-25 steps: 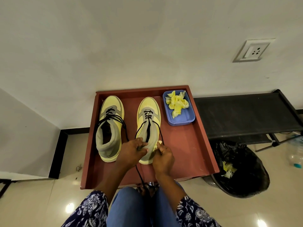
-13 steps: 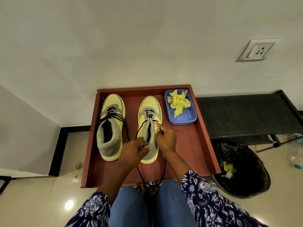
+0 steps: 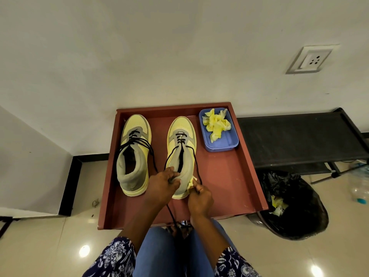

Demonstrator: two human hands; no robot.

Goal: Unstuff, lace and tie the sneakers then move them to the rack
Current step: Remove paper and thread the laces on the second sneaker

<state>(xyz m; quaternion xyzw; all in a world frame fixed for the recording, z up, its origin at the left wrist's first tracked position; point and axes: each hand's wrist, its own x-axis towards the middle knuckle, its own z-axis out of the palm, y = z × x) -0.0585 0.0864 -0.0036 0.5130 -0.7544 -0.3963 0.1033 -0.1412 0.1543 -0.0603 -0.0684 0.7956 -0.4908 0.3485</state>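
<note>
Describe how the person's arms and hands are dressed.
Both hands, left hand and right hand, are bare: no gloves, and no rings or watch show. The forearms are bare too. Dark navy sleeves with a white floral print end near the elbows.

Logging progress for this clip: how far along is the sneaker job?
Done: some paper sits in the blue tray. In hand: left hand grips the right sneaker's collar; right hand pinches yellow paper and a lace. Left: left sneaker untied, rack bare.
</note>
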